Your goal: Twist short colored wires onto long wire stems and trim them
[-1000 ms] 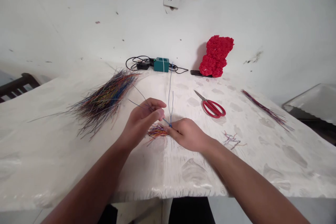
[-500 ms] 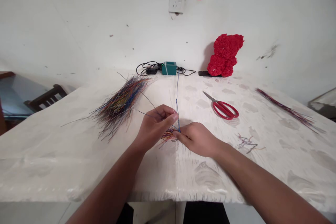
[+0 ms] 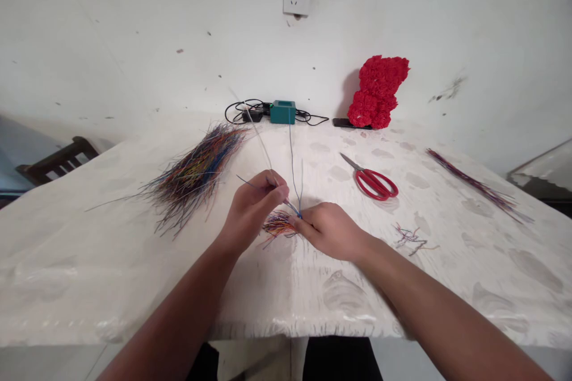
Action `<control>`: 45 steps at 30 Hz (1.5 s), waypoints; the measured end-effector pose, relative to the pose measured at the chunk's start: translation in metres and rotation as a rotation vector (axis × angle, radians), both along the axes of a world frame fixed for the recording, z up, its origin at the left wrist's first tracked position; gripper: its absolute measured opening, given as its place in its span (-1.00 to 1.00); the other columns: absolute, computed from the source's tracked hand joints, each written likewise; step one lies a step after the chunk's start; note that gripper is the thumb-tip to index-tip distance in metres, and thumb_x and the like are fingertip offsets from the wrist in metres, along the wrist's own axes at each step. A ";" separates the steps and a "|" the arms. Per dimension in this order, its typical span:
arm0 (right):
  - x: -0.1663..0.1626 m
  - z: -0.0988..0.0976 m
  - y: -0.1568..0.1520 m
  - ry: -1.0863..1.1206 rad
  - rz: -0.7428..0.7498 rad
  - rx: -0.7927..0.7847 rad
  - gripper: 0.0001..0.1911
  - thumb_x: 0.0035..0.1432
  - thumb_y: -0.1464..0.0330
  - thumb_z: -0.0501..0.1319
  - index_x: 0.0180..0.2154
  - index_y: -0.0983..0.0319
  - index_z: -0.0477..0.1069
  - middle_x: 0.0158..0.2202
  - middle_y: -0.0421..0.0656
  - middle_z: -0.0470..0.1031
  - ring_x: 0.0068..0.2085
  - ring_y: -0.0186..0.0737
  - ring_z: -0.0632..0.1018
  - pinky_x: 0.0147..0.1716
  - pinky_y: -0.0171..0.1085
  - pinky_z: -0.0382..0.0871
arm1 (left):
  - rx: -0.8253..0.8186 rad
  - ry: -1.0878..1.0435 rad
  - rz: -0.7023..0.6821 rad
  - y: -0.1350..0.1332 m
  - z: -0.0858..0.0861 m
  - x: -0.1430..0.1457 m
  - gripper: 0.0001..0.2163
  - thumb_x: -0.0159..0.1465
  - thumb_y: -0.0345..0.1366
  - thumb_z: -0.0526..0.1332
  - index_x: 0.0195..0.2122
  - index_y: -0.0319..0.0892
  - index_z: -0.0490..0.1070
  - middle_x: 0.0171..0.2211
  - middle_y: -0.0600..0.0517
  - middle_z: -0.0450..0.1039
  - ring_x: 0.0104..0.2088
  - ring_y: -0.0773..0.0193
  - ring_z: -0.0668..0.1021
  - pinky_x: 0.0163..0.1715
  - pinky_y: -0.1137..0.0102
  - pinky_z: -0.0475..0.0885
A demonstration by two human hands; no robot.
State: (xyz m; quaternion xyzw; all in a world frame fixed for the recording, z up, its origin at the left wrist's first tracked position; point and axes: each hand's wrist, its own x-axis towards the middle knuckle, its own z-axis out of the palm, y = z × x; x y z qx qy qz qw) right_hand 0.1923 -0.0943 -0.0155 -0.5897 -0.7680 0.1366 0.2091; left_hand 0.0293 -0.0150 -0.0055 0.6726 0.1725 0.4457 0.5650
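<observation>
My right hand [image 3: 333, 231] is closed on a small bundle of thin coloured wires [image 3: 277, 224], whose red, orange and purple ends fan out to the left just above the table. Blue wire is wrapped around the bundle at my right fingertips. One loose blue wire [image 3: 292, 161] sticks up from there. Between thumb and fingertips, my left hand [image 3: 254, 205] pinches a few thin wires that lead from the wrapping. A pale wire [image 3: 263, 146] rises from that pinch toward the wall. The right ends of the bundle are hidden under my right hand.
A large pile of coloured wires [image 3: 196, 172] lies at left, a thinner bunch [image 3: 473, 181] at far right. Red-handled scissors [image 3: 375, 184] and wire scraps [image 3: 413, 238] lie right of my hands. By the wall are a green box [image 3: 283, 113], black cables and a red flower-like decoration [image 3: 378, 92].
My left hand has pulled slightly left and away from the wrapping, drawing the wires straighter. The pale wire now stands up from its pinch. My right hand keeps its hold on the bundle.
</observation>
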 end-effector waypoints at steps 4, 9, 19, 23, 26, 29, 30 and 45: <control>0.001 0.000 0.000 0.004 -0.017 0.004 -0.46 0.42 0.18 -0.09 -0.59 0.28 0.15 -0.63 -0.26 0.18 -0.55 -0.43 0.19 -0.49 -0.28 -0.07 | -0.021 0.024 -0.022 0.000 -0.001 -0.001 -0.87 0.31 -0.34 0.18 -0.40 -0.18 0.36 -0.40 0.07 0.41 -0.35 0.36 0.42 -0.31 0.43 0.32; 0.001 -0.003 0.001 -0.014 0.004 0.003 -0.47 0.42 0.19 -0.08 -0.58 0.28 0.17 -0.62 -0.25 0.23 -0.55 -0.43 0.21 -0.48 -0.28 -0.06 | -0.039 0.103 0.017 -0.001 -0.001 0.000 -0.90 0.29 -0.28 0.25 -0.19 -0.14 0.45 -0.51 0.13 0.35 -0.46 0.41 0.39 -0.45 0.49 0.29; 0.000 0.000 0.000 -0.043 0.023 -0.009 -0.51 0.41 0.23 -0.06 -0.56 0.28 0.23 -0.61 -0.24 0.27 -0.54 -0.43 0.24 -0.47 -0.27 -0.09 | -0.080 0.099 -0.030 -0.001 0.000 -0.001 -0.84 0.30 -0.31 0.19 -0.43 -0.18 0.37 -0.49 0.10 0.35 -0.43 0.38 0.38 -0.40 0.44 0.29; 0.001 0.000 0.000 -0.036 0.021 0.015 -0.50 0.41 0.24 -0.05 -0.57 0.29 0.22 -0.62 -0.25 0.24 -0.55 -0.43 0.20 -0.48 -0.27 -0.10 | -0.113 -0.022 -0.087 0.000 -0.001 0.001 -0.84 0.32 -0.34 0.12 -0.43 -0.18 0.35 -0.37 0.05 0.37 -0.32 0.33 0.41 -0.25 0.40 0.32; 0.000 0.000 -0.001 -0.026 0.031 0.016 -0.50 0.41 0.25 -0.04 -0.58 0.29 0.24 -0.62 -0.26 0.21 -0.55 -0.43 0.19 -0.48 -0.27 -0.10 | -0.131 -0.029 -0.088 0.000 -0.001 0.001 -0.87 0.33 -0.30 0.13 -0.35 -0.17 0.40 -0.38 0.03 0.39 -0.31 0.30 0.42 -0.25 0.39 0.34; 0.000 0.001 -0.001 -0.028 0.031 -0.002 -0.49 0.42 0.24 -0.05 -0.57 0.29 0.28 -0.62 -0.26 0.20 -0.55 -0.42 0.19 -0.48 -0.27 -0.09 | -0.148 0.027 -0.093 -0.001 -0.002 -0.001 -0.89 0.30 -0.27 0.18 -0.22 -0.15 0.45 -0.42 0.05 0.38 -0.36 0.30 0.43 -0.33 0.40 0.34; 0.000 0.001 -0.001 -0.032 0.029 -0.006 -0.48 0.42 0.24 -0.06 -0.57 0.29 0.29 -0.62 -0.25 0.20 -0.55 -0.42 0.20 -0.48 -0.27 -0.08 | -0.143 0.047 -0.100 -0.001 -0.002 -0.001 -0.87 0.28 -0.28 0.20 -0.19 -0.14 0.46 -0.42 0.06 0.37 -0.37 0.30 0.43 -0.35 0.41 0.34; 0.000 0.000 -0.001 -0.059 0.026 -0.007 -0.44 0.44 0.20 -0.10 -0.53 0.29 0.37 -0.57 -0.20 0.35 -0.51 -0.39 0.30 -0.46 -0.28 -0.01 | -0.076 0.156 -0.111 -0.005 0.005 -0.001 -0.83 0.29 -0.27 0.20 -0.44 -0.18 0.37 -0.47 0.10 0.27 -0.47 0.38 0.32 -0.48 0.44 0.23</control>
